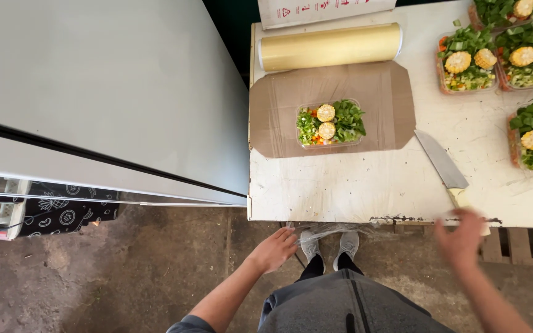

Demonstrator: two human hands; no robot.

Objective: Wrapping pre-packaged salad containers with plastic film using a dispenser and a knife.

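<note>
My left hand (274, 248) hangs below the near edge of the white table (340, 185), fingers loosely curled beside a crumpled edge of clear cling film (322, 229); whether it grips the film is unclear. My right hand (462, 237) is blurred, fingers apart, just below the pale handle of a large knife (444, 165) lying on the table. A clear tray of chopped greens with two corn slices (330, 123) sits on a sheet of brown cardboard (279, 111). Behind it lies a big roll of cling film (330, 47).
Several more filled vegetable trays (467, 61) stand at the table's right. A grey-white chest appliance (106, 92) fills the left side. A white carton (322, 11) sits behind the roll. The floor is rough concrete; a wooden pallet (525, 243) shows under the table.
</note>
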